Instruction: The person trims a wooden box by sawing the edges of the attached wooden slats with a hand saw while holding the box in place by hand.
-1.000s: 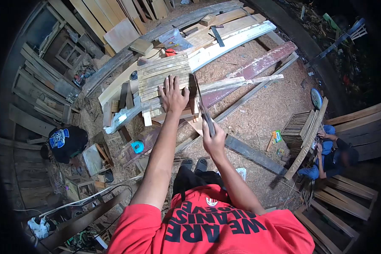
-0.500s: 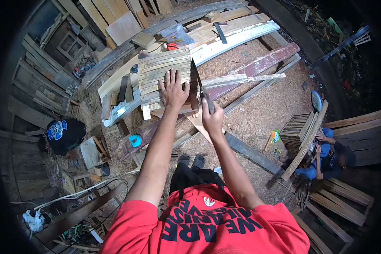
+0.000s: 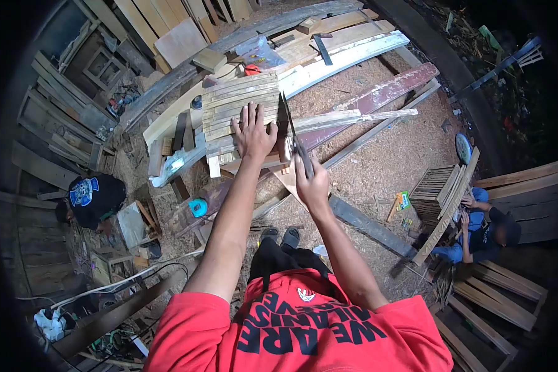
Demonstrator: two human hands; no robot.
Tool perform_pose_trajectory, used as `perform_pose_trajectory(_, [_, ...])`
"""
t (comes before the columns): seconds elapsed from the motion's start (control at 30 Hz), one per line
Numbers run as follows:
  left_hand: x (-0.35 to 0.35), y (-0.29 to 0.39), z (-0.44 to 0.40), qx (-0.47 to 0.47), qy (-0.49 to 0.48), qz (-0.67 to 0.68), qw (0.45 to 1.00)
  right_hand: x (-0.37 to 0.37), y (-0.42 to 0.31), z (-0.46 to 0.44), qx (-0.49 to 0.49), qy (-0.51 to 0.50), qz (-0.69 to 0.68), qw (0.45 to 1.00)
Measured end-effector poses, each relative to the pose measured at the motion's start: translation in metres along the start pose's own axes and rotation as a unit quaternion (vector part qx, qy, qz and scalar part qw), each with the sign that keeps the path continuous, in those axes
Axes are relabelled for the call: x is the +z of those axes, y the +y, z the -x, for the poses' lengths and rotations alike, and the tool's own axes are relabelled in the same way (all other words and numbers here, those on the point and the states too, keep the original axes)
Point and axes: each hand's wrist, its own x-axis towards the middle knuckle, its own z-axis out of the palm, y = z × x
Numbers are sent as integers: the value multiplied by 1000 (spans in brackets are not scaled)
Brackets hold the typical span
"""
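Observation:
My left hand (image 3: 254, 135) lies with its fingers spread on a panel of narrow wooden slats (image 3: 229, 105), pressing near its right side. In my right hand (image 3: 312, 181) is the handle of a hand saw (image 3: 292, 127), my fingers wrapped around it. The dark blade runs along the right edge of the slatted panel, pointing away from me. From this angle I cannot tell how deep the teeth sit in the wood. Under the panel are wooden pieces, partly hidden by it and by my left hand.
A long maroon board (image 3: 378, 99) and a white plank (image 3: 347, 59) lie beyond. A try square (image 3: 322, 49) rests on planks. A turquoise tape measure (image 3: 198, 207) sits at lower left. One person (image 3: 93, 198) crouches at left, another (image 3: 483, 229) works at right.
My right hand and the saw have shifted slightly back toward me along the panel's edge. The left hand stays in place on the slats.

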Motion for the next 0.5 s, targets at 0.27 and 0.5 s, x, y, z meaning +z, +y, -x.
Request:
perform_pose_trajectory(0.27, [-2, 3, 3, 7, 27, 28, 999, -18, -11, 16, 40, 3, -30, 999])
perform_pose_trajectory(0.5, [-8, 3, 3, -6, 2, 18, 1000, -26, -12, 40, -3, -15, -1, 1000])
